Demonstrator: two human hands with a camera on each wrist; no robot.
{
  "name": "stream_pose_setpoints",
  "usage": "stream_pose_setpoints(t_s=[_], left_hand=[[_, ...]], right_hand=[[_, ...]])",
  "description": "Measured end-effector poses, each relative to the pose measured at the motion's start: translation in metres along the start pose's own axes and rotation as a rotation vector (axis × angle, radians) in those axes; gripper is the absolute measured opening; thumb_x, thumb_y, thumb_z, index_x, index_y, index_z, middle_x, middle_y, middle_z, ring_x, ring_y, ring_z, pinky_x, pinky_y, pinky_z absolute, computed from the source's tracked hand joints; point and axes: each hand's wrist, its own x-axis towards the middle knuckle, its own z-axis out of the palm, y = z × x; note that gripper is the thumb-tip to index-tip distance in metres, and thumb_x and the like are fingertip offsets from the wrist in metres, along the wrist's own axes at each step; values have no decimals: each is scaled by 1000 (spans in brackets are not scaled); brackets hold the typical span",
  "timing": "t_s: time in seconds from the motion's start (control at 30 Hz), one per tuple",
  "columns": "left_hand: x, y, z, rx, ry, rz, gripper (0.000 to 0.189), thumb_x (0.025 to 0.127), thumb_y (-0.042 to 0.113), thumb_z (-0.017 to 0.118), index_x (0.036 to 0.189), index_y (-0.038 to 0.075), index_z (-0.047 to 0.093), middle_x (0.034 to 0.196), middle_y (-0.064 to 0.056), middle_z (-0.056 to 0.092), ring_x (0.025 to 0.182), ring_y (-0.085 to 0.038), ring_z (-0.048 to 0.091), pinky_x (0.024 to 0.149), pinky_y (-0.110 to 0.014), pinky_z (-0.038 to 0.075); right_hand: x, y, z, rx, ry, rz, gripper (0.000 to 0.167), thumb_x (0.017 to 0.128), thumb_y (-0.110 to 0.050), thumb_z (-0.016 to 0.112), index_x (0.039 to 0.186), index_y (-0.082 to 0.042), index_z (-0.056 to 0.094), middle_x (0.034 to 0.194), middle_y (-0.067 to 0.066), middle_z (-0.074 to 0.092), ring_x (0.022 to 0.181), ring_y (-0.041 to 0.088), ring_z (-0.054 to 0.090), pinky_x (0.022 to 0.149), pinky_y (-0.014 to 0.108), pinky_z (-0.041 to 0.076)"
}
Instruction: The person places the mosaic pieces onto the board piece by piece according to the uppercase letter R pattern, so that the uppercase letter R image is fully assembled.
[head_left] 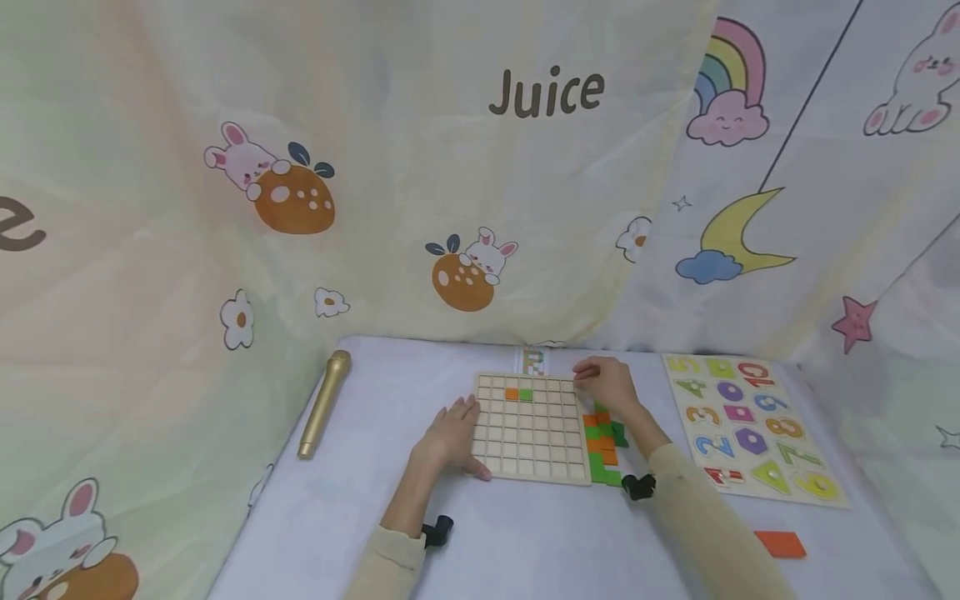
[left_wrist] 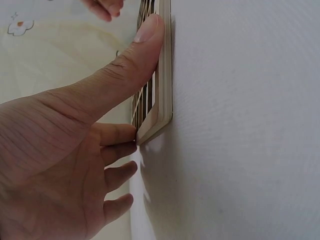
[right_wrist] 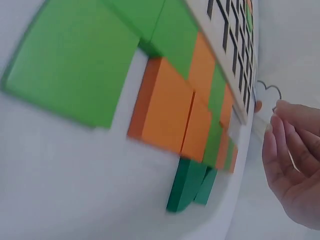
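Here the gridded board (head_left: pixel 534 441) holds two tiles (head_left: pixel 512 394), orange and green; left grip (head_left: pixel 447 436) spread, right grip (head_left: pixel 609 386) pressed together.

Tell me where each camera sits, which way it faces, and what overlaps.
Head view: worn on the head, facing forward and down at the board; left hand, right hand and both sleeves show.
Left wrist view: on that wrist, looking past the palm at the board's corner; the left hand fills the left side, other fingers peek in on top.
Right wrist view: on that wrist, looking across green and orange tiles; right hand at the right.
Shared: head and right wrist both show tiles, board and right hand.
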Motion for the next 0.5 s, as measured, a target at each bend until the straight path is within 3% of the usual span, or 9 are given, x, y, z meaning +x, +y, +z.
stream_pose_setpoints(t_s=[0.2, 0.5], left_hand=[[-1, 0, -2, -12, 6, -3, 140, 53, 59, 98, 161, -3, 33, 169, -20, 27, 158, -37, 23, 128, -56, 22], [-1, 0, 0, -12, 11, 4, 139, 53, 60, 97, 160, -3, 34, 169, -20, 28, 157, -38, 24, 127, -57, 24]], right_hand=[[-5, 13, -13, -64, 36, 18, 22, 91, -8, 78, 112, -3, 77, 103, 10, 78, 95, 28, 73, 86, 46, 60], [-16, 29, -24, -153, -14, 106, 25, 90, -10, 78, 113, -1, 76, 107, 16, 75, 101, 34, 67, 90, 51, 55]])
